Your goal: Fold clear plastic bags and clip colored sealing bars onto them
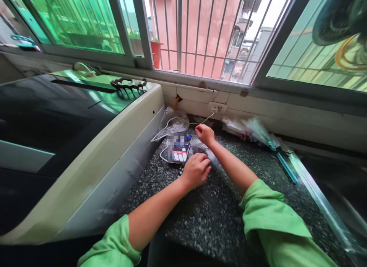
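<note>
My left hand (197, 169) is low over the dark speckled countertop (197, 228), its fingers curled and pointing right. Whatever those fingers hold is hidden. Farther back, my right hand (205, 134) is closed, thumb and fingers pressed together; I cannot make out anything in it. Thin clear plastic (202, 146) lies crumpled between the two hands, and contact with either is unclear. Just left of them a phone (180, 156) with a lit screen lies face up. Beside my left wrist shows a beaded strap (180, 170).
A large white appliance with a dark top (137, 125) borders the left side, with a brown hair clip (129, 85) on it. A white cable (187, 122) runs to a wall socket (217, 108). Plastic bags (252, 129) lie along the wall; a sink (332, 175) is at right.
</note>
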Demonstrator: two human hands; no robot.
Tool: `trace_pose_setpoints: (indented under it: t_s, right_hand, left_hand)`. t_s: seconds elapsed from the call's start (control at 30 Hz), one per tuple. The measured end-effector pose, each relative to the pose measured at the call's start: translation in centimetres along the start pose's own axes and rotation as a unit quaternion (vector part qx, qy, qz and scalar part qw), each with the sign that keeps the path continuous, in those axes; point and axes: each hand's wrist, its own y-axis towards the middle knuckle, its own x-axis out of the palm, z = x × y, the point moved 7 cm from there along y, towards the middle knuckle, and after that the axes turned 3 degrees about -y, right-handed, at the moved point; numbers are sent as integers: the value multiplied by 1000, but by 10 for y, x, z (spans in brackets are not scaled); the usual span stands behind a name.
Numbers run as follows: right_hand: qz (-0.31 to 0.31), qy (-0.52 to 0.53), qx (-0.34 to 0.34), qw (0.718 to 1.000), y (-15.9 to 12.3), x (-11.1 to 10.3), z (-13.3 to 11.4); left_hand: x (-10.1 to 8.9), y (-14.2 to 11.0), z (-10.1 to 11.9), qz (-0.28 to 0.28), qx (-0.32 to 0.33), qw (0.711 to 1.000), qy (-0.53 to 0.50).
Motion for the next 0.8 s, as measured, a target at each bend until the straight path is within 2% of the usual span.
trace_pose_setpoints:
  t_s: [0.07,0.13,0.3,0.43,0.6,0.67,0.8]
  right_hand:
    - [-30,-22,-43,998,20,9,-24]
    - [-57,-47,-76,994,37,22,-47]
    - [-88,-109,-125,982,62,53,-87]
    - [-98,-149,-136,975,70,58,-94]
    - [-78,-181,-125,972,75,36,-81]
    - [-90,-184,-135,969,70,33,-78]
    - [-130,-176,-199,955,52,48,-89]
  left_hand:
    - [-20,3,-16,45,-38,998,23]
    - [-32,4,-31,56,-81,993,61]
    - [-40,4,-56,50,-161,979,111]
    - [-43,5,-69,47,-207,971,111]
    - [-47,4,-79,34,-251,960,119]
    - [-50,3,-82,36,-267,955,125]
    - [-56,3,-85,53,-266,954,127]
